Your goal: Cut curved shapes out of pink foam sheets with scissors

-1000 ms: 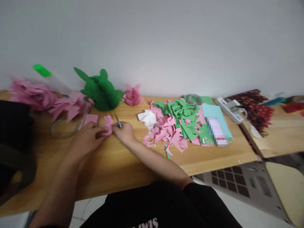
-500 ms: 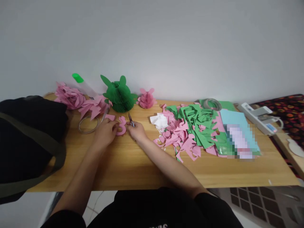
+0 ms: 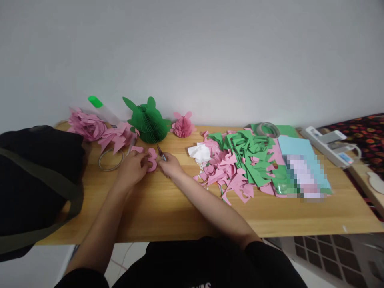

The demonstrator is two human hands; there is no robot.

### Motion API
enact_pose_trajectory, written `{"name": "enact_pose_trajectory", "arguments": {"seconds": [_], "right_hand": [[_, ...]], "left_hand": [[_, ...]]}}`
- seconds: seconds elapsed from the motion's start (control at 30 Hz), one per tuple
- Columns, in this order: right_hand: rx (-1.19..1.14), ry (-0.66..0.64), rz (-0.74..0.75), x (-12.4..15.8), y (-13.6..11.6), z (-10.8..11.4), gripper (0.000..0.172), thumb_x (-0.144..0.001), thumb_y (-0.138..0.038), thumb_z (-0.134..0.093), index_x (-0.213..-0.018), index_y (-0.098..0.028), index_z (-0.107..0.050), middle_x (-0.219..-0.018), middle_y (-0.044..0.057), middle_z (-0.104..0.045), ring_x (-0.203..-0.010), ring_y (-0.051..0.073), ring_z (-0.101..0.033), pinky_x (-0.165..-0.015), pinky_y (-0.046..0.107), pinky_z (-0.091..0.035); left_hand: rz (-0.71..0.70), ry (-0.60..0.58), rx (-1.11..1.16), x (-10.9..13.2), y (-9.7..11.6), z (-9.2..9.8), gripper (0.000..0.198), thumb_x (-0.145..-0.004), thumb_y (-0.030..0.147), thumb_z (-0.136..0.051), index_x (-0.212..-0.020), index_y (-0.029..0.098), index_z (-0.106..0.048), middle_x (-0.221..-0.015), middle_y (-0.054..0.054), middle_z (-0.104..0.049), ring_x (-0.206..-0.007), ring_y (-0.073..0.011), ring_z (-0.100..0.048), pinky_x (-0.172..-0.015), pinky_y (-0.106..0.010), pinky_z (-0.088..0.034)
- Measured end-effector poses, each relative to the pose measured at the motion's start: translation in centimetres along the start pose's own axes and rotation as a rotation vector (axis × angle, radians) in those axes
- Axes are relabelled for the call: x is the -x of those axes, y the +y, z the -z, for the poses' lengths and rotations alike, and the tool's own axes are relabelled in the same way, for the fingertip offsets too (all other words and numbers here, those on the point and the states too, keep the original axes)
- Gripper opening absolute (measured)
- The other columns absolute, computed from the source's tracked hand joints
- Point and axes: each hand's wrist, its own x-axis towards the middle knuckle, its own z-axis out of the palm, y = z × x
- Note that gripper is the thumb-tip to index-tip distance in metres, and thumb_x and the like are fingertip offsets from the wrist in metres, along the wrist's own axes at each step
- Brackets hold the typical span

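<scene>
My left hand [image 3: 133, 168] is closed on a curved pink paper piece [image 3: 153, 161], left of centre over the wooden table. Just right of it, my right hand [image 3: 171, 165] is wrapped round a small pair of scissors [image 3: 161, 153], whose dark tips point up and away. The scissors lie close beside the paper's right edge. Behind my hands stands a green pleated paper figure [image 3: 150, 124] with ear shapes, and to its right a smaller pink one [image 3: 183, 126].
Pink scraps [image 3: 88, 126] and a tape ring [image 3: 111, 159] lie left, near a black bag [image 3: 39, 176]. Right are green and pink scraps [image 3: 246, 156], a white tissue [image 3: 199, 152], a tape roll [image 3: 268, 130], blue paper [image 3: 295, 146] and a power strip [image 3: 327, 147].
My right hand and the scissors have shifted slightly left, nearer the pink piece. The view has also moved slightly. Both hands keep their hold.
</scene>
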Motion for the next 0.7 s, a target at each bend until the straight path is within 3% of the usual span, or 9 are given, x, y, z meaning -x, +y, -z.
{"name": "enact_pose_trajectory", "arguments": {"seconds": [0.17,0.37,0.57,0.7], "right_hand": [[0.002,-0.093,-0.116,0.2,-1.2,0.1,0.024,-0.085,-0.017,-0.06,-0.109,-0.018,-0.066,-0.037,-0.011,-0.041,-0.028,0.009,-0.031,-0.029,0.017,-0.019],[-0.052,-0.104,-0.152,0.5,-1.5,0.2,0.023,-0.083,-0.017,-0.063,-0.106,-0.021,-0.065,-0.037,-0.012,-0.039,-0.026,0.006,-0.029,-0.028,0.015,-0.016],[-0.158,-0.056,-0.152,1.3,-1.4,0.9,0.019,-0.085,-0.01,-0.055,-0.101,-0.017,-0.061,-0.039,-0.014,-0.034,-0.027,0.006,-0.026,-0.03,0.015,-0.017],[-0.183,-0.06,-0.159,1.6,-1.4,1.0,0.011,-0.085,-0.008,-0.053,-0.086,-0.016,-0.06,-0.038,-0.014,-0.033,-0.028,0.006,-0.027,-0.031,0.016,-0.018]], "left_hand": [[0.019,-0.015,-0.053,-0.3,0.7,0.1,0.038,-0.084,0.028,-0.047,-0.113,0.014,-0.066,-0.108,-0.017,-0.059,-0.108,-0.0356,-0.058,-0.09,-0.042,-0.045],[0.029,-0.016,-0.055,-0.2,0.9,0.3,0.042,-0.083,0.028,-0.047,-0.117,0.011,-0.066,-0.113,-0.017,-0.059,-0.108,-0.0335,-0.059,-0.091,-0.04,-0.046],[0.159,0.09,-0.086,0.9,-1.1,1.9,0.04,-0.082,0.031,-0.051,-0.114,0.011,-0.065,-0.11,-0.017,-0.061,-0.109,-0.0335,-0.058,-0.096,-0.042,-0.045],[0.234,0.124,-0.107,1.7,-2.1,2.6,0.046,-0.086,0.048,-0.047,-0.105,0.011,-0.065,-0.113,-0.019,-0.06,-0.114,-0.0394,-0.053,-0.093,-0.05,-0.046]]}}
